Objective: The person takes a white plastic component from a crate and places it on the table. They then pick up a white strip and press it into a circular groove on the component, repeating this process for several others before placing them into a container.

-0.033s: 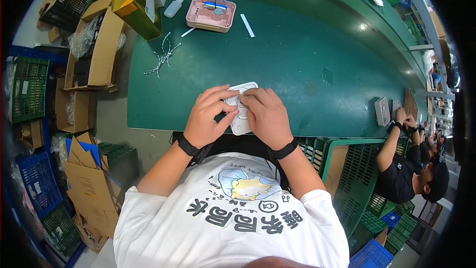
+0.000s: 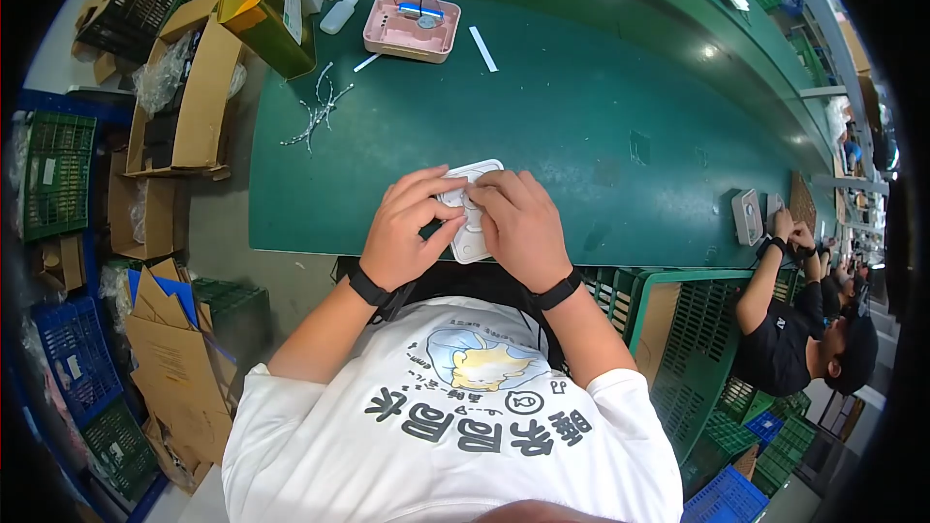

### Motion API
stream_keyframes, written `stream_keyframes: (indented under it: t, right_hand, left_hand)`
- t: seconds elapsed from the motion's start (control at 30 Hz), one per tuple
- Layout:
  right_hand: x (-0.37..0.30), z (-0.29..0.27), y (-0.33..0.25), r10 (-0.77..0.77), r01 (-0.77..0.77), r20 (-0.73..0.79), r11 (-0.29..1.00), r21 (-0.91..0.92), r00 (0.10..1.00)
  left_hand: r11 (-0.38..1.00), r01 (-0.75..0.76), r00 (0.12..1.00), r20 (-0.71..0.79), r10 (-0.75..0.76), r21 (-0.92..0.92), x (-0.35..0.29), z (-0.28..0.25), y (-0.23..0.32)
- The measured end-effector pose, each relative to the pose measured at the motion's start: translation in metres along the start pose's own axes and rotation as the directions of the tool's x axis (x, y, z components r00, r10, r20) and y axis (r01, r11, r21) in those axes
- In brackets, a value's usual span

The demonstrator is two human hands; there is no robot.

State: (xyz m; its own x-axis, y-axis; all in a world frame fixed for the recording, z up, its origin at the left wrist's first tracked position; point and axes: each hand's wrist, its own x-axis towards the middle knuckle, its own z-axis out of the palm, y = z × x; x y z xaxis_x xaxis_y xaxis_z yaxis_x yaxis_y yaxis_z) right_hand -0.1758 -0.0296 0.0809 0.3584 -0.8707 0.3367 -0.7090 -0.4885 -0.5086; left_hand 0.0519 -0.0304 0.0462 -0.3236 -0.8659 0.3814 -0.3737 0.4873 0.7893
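Note:
A white rounded plastic cover (image 2: 469, 249) lies at the near edge of the green table, with molded details on its upturned face. From its left side, my left hand (image 2: 411, 225) grips it with bent fingers, thumb and fingertips close together over the face. My right hand (image 2: 526, 230) holds the right side, its fingertips curled onto the middle. Anything small between the fingertips is hidden. Farther off stands an open pink plastic casing (image 2: 382, 39) with a blue strip and dark wires inside.
Twisted wires (image 2: 318, 114), a white strip (image 2: 483, 49) and a small squeeze bottle (image 2: 342, 12) are on the table (image 2: 581, 116). A yellow-green can (image 2: 262, 24) stands at its left corner. Cardboard boxes and crates line the left; a green crate (image 2: 693, 358) and a co-worker (image 2: 790, 349) are at right.

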Motion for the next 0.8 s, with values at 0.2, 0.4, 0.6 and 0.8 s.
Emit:
stream_keyframes:
  t: [0.2, 0.4, 0.6, 0.8]
  right_hand:
    - [0.002, -0.006, 0.009, -0.024, 0.024, 0.052, 1.0, 0.017, 0.998]
    - [0.001, -0.016, 0.002, 0.296, -0.34, 0.177, 0.879, 0.334, 0.939]
    - [-0.003, 0.002, -0.034, 0.259, -0.263, 0.055, 0.963, 0.066, 0.964]
    - [-0.002, -0.004, -0.019, 0.317, -0.324, 0.083, 0.941, 0.099, 0.945]
  left_hand:
    - [0.998, -0.03, 0.999, 0.016, 0.029, 0.053, -0.014, 0.004, 0.007]
    - [0.981, 0.01, 0.996, 0.085, -0.027, 0.192, -0.018, 0.011, 0.022]
    - [0.989, -0.024, 0.994, 0.113, 0.007, 0.143, -0.025, 0.013, 0.001]
    - [0.99, -0.073, 0.993, 0.099, 0.061, 0.121, -0.024, 0.009, 0.0]
